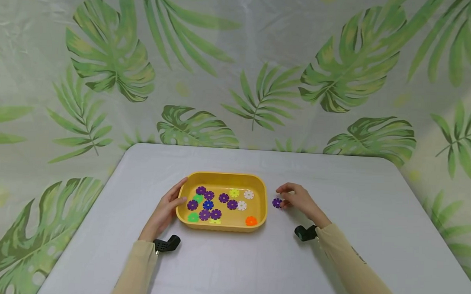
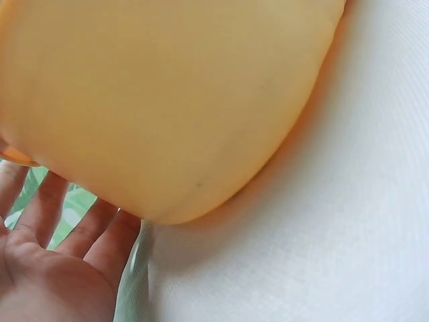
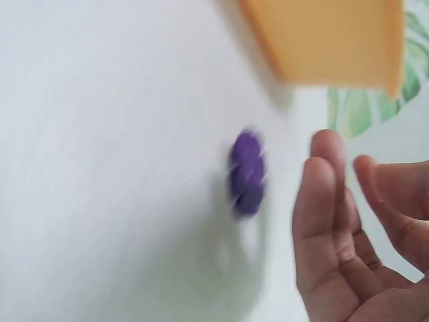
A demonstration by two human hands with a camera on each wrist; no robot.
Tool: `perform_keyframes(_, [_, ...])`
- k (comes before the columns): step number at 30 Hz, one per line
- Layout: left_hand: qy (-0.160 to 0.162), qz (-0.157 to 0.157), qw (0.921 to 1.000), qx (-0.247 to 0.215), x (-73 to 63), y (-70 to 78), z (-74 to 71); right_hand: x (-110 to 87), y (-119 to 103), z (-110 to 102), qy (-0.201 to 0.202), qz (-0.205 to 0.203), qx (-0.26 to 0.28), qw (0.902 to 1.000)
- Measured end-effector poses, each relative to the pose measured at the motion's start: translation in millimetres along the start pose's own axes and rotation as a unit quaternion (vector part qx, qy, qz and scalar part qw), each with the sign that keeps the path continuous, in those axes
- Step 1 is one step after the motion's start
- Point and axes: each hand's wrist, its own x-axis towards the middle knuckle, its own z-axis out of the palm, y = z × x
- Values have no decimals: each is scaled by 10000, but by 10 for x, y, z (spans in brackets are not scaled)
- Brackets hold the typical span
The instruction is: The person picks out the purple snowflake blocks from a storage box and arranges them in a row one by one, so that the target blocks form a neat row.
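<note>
My left hand [image 1: 165, 209] holds the left end of a yellow plastic tray [image 1: 225, 228]. Its thumb lies over the rim, and in the left wrist view the fingers [image 2: 87, 231] reach along the outer wall. To the right of the tray, my right hand [image 1: 299, 200] hovers low over the table, thumb and fingertips apart. Close by the fingertips is a purple snowflake disc [image 1: 277, 203]. In the right wrist view this disc [image 3: 247, 173] shows blurred and tilted, with a gap between it and the fingers.
Inside the tray lie several snowflake discs: purple ones [image 1: 204, 214], a blue one [image 1: 208, 205], an orange one [image 1: 251, 221], plus green, yellow and white. A white cloth covers the table [image 1: 231, 268]. Behind it hangs a leaf-patterned curtain [image 1: 206, 85].
</note>
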Motion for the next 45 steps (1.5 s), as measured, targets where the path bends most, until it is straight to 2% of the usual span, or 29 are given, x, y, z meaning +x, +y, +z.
perform_keyframes(3, [26,20,10000,19,-3,3,1,-15,-159,54,-73,-417,497,9979])
perform_keyframes(8, [28,27,10000,-50,-13,13,11,-42,-503,292,-339,-687,1251,9892])
perform_keyframes(14, [42,11,10000,-74,-14,5,18,-20,-720,660,-1106,-714,1196,9841])
perform_keyframes(17, [74,-4,9999,-69,-11,-1,25,27,-742,820,-1266,-565,1108,9841])
perform_keyframes(24, [100,13,9999,-89,2,-20,26,127,-676,1083,-1055,55,875,9905])
perform_keyframes(29, [115,33,9999,-100,4,-28,23,157,-650,1170,-859,254,599,9942])
perform_keyframes(34, [120,54,9999,-98,7,-29,24,173,-646,1200,-700,221,300,9968])
perform_keyframes(40, [112,83,9999,-81,-4,-28,23,172,-639,1214,-607,-61,-276,9978])
perform_keyframes(42, [103,76,9999,-90,-3,-30,21,160,-644,1198,-593,-164,-290,9977])
perform_keyframes(45, [111,59,9999,-101,1,-35,16,120,-675,1128,-660,-271,53,9974])
